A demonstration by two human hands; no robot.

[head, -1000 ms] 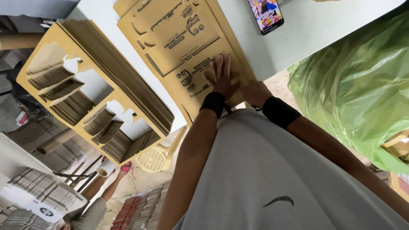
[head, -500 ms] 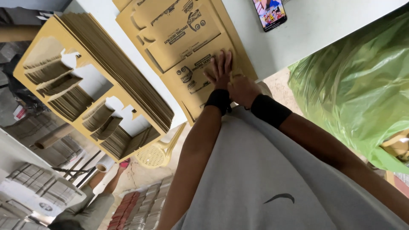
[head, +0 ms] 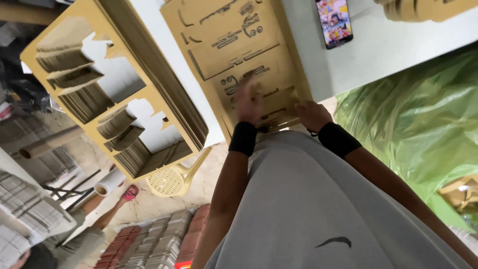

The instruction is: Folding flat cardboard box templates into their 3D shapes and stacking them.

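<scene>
The left hand [head: 249,102] is blurred, so its fingers cannot be made out one by one; it lies flat and spread on the top sheet of the stack of flat, printed brown cardboard box blanks [head: 239,55], which sits on the white counter [head: 388,47] at its near edge. The right hand [head: 311,114] rests at the near right corner of the same stack, fingers curled over the edge; whether it pinches a sheet or only presses on it cannot be told. Both wrists wear black bands, and the grey shirt [head: 308,209] hides the counter edge below the hands.

Left of the stack stands a taller pile of die-cut brown cardboard sheets [head: 114,94], its cut-out windows showing the layers beneath; its far end is cut off by the frame. A smartphone with a bright, colourful screen [head: 334,22] lies on the counter beyond the blanks, well apart from the hands. At the right, a large green translucent plastic bag [head: 413,119] holds brown cardboard scraps, only dimly seen through the film. On the floor lower left, another person's arm [head: 107,216] is partly visible.
</scene>
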